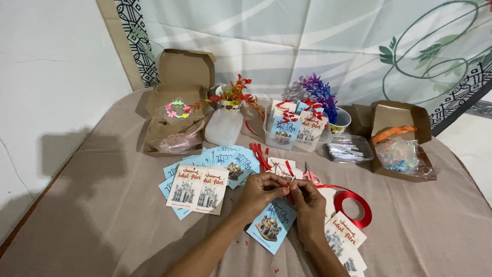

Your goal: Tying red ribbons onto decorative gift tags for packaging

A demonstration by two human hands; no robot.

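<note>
Your left hand [261,192] and right hand [306,197] pinch a red ribbon [353,205] bit over the blue card [271,225] | near desk [102,205] edge | light, limp, slippery: grip its ends.

Open cloth [102,215] left of the hands and at far right gives free passage. Ahead, cards [197,187], scissors [309,176], ribbon roll [352,208] block; boxes [177,102] and tubs [292,134] line the back.
</note>
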